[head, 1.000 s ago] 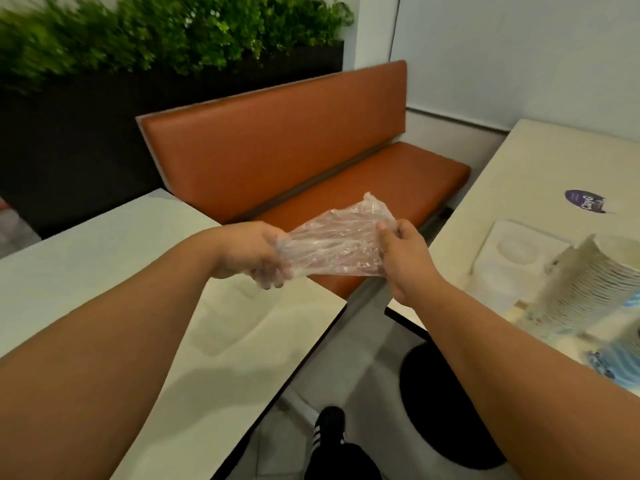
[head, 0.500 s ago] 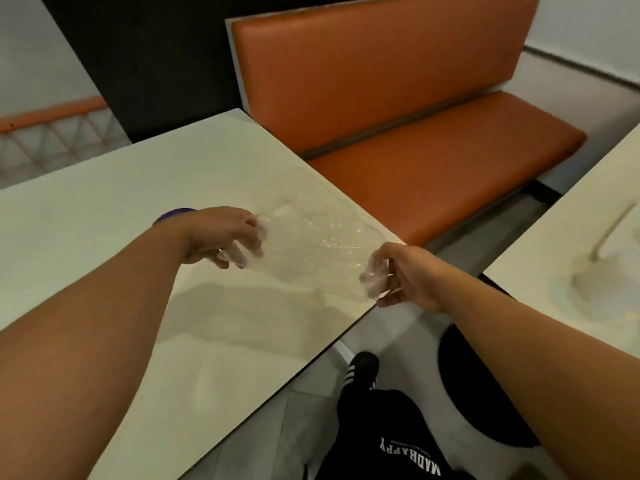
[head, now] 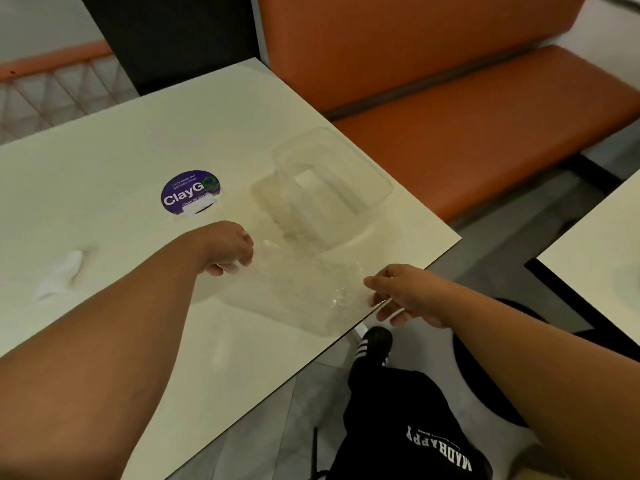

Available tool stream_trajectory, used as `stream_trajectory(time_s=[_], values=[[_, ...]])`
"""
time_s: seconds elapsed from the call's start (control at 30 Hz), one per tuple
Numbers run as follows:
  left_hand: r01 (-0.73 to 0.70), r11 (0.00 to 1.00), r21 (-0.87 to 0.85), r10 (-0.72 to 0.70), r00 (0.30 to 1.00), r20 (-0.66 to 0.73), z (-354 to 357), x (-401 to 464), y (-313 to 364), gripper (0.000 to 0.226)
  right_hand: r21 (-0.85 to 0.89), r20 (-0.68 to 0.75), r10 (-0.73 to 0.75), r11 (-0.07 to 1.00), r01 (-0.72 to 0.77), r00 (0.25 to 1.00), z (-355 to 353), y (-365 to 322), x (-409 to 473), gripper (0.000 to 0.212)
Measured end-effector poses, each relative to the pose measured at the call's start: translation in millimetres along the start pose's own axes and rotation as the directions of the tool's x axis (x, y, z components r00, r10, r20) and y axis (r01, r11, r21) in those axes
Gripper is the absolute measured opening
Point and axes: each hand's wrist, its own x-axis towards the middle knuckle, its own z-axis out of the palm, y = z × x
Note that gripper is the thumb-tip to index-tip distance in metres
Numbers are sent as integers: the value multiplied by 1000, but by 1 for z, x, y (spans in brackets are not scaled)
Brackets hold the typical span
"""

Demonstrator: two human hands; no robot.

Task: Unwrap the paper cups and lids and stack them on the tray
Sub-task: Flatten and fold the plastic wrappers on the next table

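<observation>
A clear plastic wrapper is stretched low over the cream table near its right edge. My left hand pinches the wrapper's left end. My right hand pinches its right end just past the table edge. Behind the wrapper a transparent plastic container sits on the table. No cups, lids or tray show in this view.
A round purple ClayGo sticker marks the table middle. A crumpled white scrap lies at the left. An orange bench stands behind the table. A second table's corner is at the right; my leg and shoe are below.
The view has swung left, away from the cups on the right table. Both hands have carried the wrapper down from mid-air to just over the left table's surface.
</observation>
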Motion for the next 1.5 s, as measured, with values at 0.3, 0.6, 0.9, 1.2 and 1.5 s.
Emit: stream_trajectory(time_s=[0.3, 0.6, 0.9, 1.2, 1.5], values=[[-3, 996, 87, 22, 976, -219, -3, 6, 0, 56, 27, -18, -70, 997, 70, 997, 8, 0, 4, 58], [-294, 857, 422, 426, 866, -262, 26, -30, 109, 54, -88, -221, -185, 982, 170, 957, -39, 0, -49, 45], [-789, 516, 332, 821, 567, 71, 160, -128, 261, 37, -140, -579, -316, 947, 290, 752, -114, 76, -152, 18], [-953, 271, 136, 934, 294, 201, 286, -217, 362, 57, 157, -845, -55, 926, 344, 532, -165, 199, -223, 4], [-944, 306, -126, 939, 277, 203, 361, -244, 424, 117, 291, -852, 175, 941, 170, 493, -179, 259, -222, 49]])
